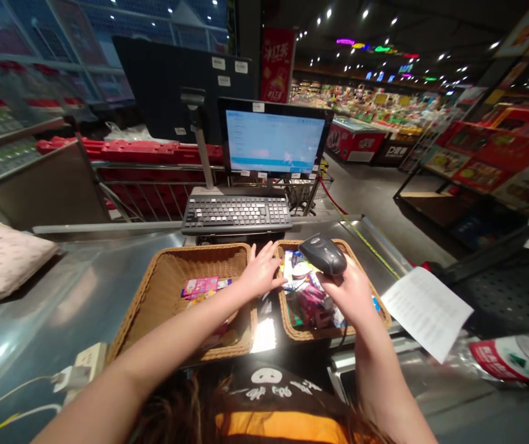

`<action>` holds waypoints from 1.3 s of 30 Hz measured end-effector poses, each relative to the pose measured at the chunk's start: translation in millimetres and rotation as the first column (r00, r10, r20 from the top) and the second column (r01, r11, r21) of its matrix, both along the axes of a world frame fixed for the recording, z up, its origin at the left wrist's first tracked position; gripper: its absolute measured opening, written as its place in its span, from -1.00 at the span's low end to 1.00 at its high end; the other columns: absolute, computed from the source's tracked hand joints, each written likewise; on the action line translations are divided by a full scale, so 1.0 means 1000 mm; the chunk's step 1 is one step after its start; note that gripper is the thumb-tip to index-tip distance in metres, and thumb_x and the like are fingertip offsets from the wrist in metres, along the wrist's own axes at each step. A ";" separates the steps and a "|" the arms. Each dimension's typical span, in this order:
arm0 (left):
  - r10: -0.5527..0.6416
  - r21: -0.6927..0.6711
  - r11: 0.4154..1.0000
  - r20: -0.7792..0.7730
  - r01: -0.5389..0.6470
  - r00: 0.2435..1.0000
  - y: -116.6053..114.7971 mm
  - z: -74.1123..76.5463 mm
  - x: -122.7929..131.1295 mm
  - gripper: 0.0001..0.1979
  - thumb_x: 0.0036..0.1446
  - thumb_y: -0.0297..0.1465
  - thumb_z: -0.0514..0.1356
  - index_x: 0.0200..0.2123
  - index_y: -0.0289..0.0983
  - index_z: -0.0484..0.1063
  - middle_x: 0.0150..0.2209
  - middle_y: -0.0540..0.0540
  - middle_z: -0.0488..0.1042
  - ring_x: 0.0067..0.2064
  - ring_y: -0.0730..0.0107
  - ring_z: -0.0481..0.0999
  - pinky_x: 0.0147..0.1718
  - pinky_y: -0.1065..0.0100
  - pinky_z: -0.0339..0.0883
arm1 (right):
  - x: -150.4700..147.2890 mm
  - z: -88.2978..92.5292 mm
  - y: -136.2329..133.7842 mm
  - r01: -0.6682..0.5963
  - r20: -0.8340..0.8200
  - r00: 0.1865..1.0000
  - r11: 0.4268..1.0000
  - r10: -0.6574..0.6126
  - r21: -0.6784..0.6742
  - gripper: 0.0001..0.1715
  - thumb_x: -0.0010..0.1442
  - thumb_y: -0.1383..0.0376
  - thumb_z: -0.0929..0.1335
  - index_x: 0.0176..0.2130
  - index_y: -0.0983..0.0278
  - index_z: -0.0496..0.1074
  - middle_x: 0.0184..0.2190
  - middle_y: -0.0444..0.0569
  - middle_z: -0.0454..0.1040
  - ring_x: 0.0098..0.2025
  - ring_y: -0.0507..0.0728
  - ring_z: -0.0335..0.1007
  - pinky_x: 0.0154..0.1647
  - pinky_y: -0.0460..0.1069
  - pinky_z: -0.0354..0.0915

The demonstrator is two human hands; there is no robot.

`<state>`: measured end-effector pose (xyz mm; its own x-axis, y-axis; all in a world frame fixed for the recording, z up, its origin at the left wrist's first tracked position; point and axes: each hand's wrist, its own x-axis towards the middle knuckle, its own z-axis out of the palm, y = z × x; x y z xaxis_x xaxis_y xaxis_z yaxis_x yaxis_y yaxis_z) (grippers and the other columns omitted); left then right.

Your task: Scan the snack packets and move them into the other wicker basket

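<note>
My right hand (354, 290) is closed around a black handheld barcode scanner (323, 253), held above the right wicker basket (299, 336). Colourful small snack packets (311, 299) fill that basket, partly covered by the scanner and my hand. My left hand (262, 271) reaches to the near-left rim of the same basket, fingers spread and touching or close to the packets at its edge. Under my left forearm stands the left wicker basket (142, 283), holding fewer items, among them pink packets (202, 286).
Behind the baskets are a keyboard (239, 213) and a lit monitor (274, 142). A printed sheet (426, 311) and a lying bottle with a red label (500, 359) are on the right. A pale pink bag (8, 259) and a power strip (91, 364) sit on the left.
</note>
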<state>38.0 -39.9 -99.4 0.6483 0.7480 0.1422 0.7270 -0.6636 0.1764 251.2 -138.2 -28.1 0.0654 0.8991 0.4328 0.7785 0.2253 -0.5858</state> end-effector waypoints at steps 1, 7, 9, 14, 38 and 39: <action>0.018 0.012 1.000 0.009 -0.018 1.000 0.002 -0.002 0.012 -0.49 0.16 -0.02 0.21 -0.01 -0.28 0.48 0.41 -0.36 0.01 0.43 -0.12 -0.05 0.30 -0.33 -0.23 | 0.006 -0.001 0.000 0.019 0.002 1.000 1.000 -0.019 0.006 -0.57 0.07 0.24 0.36 -0.03 0.26 0.45 0.04 0.12 0.50 0.11 0.32 0.41 0.14 0.23 0.33; 0.121 -0.005 0.993 -0.002 -0.121 0.993 0.015 -0.021 0.065 -0.40 0.10 0.11 0.18 -0.10 -0.31 0.54 0.39 -0.37 0.06 0.41 -0.21 -0.05 0.30 -0.34 -0.26 | 0.030 -0.003 0.000 0.066 -0.007 0.998 0.998 -0.066 0.015 -0.53 0.07 0.21 0.35 0.00 0.27 0.44 0.06 0.15 0.48 0.14 0.33 0.39 0.14 0.22 0.32; 0.141 -0.028 0.990 -0.011 -0.142 0.990 0.018 -0.030 0.074 -0.41 0.10 0.10 0.19 -0.11 -0.30 0.55 0.38 -0.35 0.10 0.41 -0.21 -0.04 0.30 -0.34 -0.26 | 0.036 -0.003 0.000 0.069 -0.005 0.998 0.998 -0.069 0.010 -0.58 0.06 0.20 0.35 -0.07 0.26 0.47 0.00 0.15 0.50 0.10 0.33 0.41 0.11 0.22 0.34; 0.173 -0.074 0.982 -0.041 -0.176 0.984 0.024 -0.044 0.085 -0.44 0.09 0.09 0.20 -0.16 -0.29 0.58 0.35 -0.34 0.15 0.39 -0.18 0.02 0.28 -0.34 -0.20 | 0.047 -0.004 0.003 0.073 -0.006 0.997 0.997 -0.073 -0.002 -0.63 0.05 0.20 0.35 -0.12 0.24 0.48 -0.08 0.11 0.51 0.07 0.34 0.41 0.11 0.25 0.33; 0.120 -0.036 0.992 -0.035 -0.121 0.992 0.026 -0.046 0.092 -0.52 -0.03 -0.02 0.34 -0.18 -0.26 0.59 0.33 -0.31 0.20 0.41 -0.16 -0.01 0.30 -0.33 -0.28 | 0.052 0.002 -0.001 0.039 -0.056 0.998 0.999 -0.038 0.028 -0.71 0.08 0.21 0.35 -0.17 0.24 0.46 -0.13 0.09 0.50 0.01 0.30 0.43 0.06 0.19 0.35; 0.134 -0.058 0.989 -0.058 -0.137 0.989 0.027 -0.044 0.094 -0.50 -0.04 0.01 0.34 -0.17 -0.27 0.59 0.33 -0.31 0.21 0.41 -0.17 -0.02 0.30 -0.33 -0.29 | 0.052 0.003 -0.001 0.034 -0.055 0.998 0.999 -0.032 0.027 -0.71 0.08 0.22 0.34 -0.17 0.24 0.46 -0.13 0.08 0.50 -0.01 0.29 0.44 0.05 0.17 0.36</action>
